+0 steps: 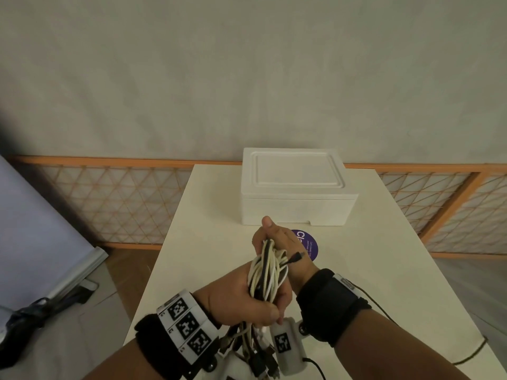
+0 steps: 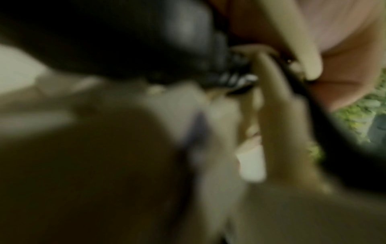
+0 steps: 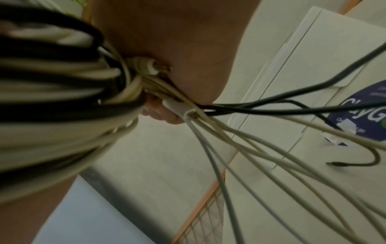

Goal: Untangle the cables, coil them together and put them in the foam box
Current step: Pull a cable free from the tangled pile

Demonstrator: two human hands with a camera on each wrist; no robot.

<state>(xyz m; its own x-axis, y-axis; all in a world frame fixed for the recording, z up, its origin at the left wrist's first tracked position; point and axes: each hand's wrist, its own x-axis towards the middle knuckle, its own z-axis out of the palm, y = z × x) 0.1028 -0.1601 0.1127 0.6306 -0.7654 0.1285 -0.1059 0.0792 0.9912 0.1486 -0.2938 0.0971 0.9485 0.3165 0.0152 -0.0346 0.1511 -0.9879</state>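
Both hands grip cable bundle (image 1: 267, 272); foam box (image 1: 297, 187) lid on.

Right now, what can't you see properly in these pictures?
- Inside of the foam box: head view, its lid is on.
- Purple sticker: head view, the right hand covers part of its words.
- Left wrist view: too blurry to tell much.
- Cables: plug ends are cut off by the bottom edge.

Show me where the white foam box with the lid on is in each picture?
Head: white foam box, lid on, centre, on the table behind both hands.
Left wrist: too blurred to tell.
Right wrist: upper right, tilted, behind the dangling cables.
Shared landmark: round purple sticker beside the box.
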